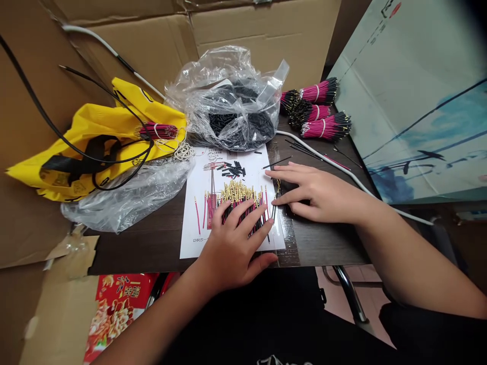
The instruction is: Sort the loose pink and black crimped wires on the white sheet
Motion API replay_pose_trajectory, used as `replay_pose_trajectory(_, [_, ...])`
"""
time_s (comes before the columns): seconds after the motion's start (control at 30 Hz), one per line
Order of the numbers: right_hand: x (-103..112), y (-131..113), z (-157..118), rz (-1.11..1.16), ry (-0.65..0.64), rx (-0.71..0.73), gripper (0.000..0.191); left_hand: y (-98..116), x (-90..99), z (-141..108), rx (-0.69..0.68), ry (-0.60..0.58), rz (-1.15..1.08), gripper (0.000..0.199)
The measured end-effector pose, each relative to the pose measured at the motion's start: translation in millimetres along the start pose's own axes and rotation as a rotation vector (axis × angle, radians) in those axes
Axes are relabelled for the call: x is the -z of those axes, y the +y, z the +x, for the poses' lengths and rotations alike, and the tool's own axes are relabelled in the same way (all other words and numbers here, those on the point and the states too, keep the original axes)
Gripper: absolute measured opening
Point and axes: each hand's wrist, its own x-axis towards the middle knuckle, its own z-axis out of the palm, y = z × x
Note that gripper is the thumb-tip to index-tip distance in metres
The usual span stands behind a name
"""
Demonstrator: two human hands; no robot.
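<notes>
My left hand lies with fingers spread over a loose pile of short red and black wires with gold metal tips. The pile rests on a printed white sheet, and the tips point away from me. To the right, my right hand has its fingers stretched out, palm down, at the sheet's right edge. Its fingertips are near a few dark wires with gold ends. Beyond the pile, several short black tubes are scattered on the sheet.
A clear plastic bag full of black pieces stands behind the sheet. Tied bundles of red and black wires lie at the back right. A yellow bag with another bundle sits left. A white cable crosses the dark table. Cardboard encloses the back.
</notes>
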Motion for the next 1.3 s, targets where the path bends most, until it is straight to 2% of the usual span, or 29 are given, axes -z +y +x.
replay_pose_trajectory(0.13, [-4, -3, 7, 0.01, 0.091, -0.049, 0.024, 0, -0.5, 0, -0.007, 0.044, -0.026, 0.052])
replay_pose_trajectory(0.27, [-12, -8, 14, -0.01, 0.113, -0.129, 0.029, 0, -0.9, -2, -0.01, 0.078, -0.057, 0.046])
replay_pose_trajectory(0.33, [-16, -8, 15, -0.017, 0.097, -0.176, 0.036, 0, -0.8, -2, -0.009, 0.061, -0.074, 0.045])
replay_pose_trajectory(0.4, [-16, -6, 13, 0.001, 0.062, -0.213, 0.051, 0, -0.7, -3, -0.005, 0.055, -0.084, 0.045])
replay_pose_trajectory(0.47, [-15, -1, 9, 0.024, 0.023, -0.216, 0.068, 0, -0.5, -3, -0.003, 0.059, -0.083, 0.046])
replay_pose_trajectory(0.53, [-12, 2, 5, 0.033, 0.002, -0.206, 0.074, 0, -0.5, -3, -0.004, 0.075, -0.078, 0.046])
replay_pose_trajectory(0.77, [-19, -4, 15, 0.025, 0.084, -0.171, 0.043, 1, -1.6, -4, 0.004, 0.119, -0.065, 0.043])
replay_pose_trajectory(0.97, [-26, -10, 21, -0.011, 0.12, -0.219, 0.043, 1, -3.5, -4, 0.004, 0.095, -0.06, 0.044])
replay_pose_trajectory(1.3, [-29, -6, 20, 0.056, 0.101, -0.216, 0.042, 1, -5.7, -2, 0.018, 0.08, -0.039, 0.042])
